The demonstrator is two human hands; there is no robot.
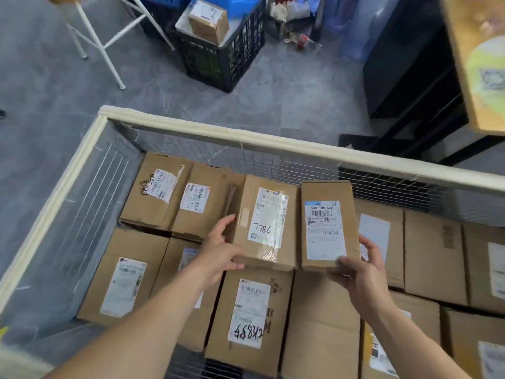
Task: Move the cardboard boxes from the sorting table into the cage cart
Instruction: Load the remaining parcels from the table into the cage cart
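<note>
1. Head view: L hand (221, 253) grips "7786" box (266, 222); R hand (363, 272) pinches barcode-label box (328, 228) by its near end.
2. Both boxes are over the packed layer (248, 313) inside the cage cart (246, 138).
3. Risk: the one-handed end grip may let the barcode-label box tip or slip.

The cage cart (246, 138) has a cream padded rim and wire mesh walls. Cardboard boxes (434, 255) cover most of its floor in one tight layer, labels up, sides touching. A scribbled box (153, 198) lies in the far left corner, and a box with handwritten digits (248, 315) lies at the near edge. Along the left wall a strip of cart floor (68, 269) shows bare. The box marked 7786 (265, 222) and the barcode-label box (328, 225) sit above this layer, possibly resting on it.
</note>
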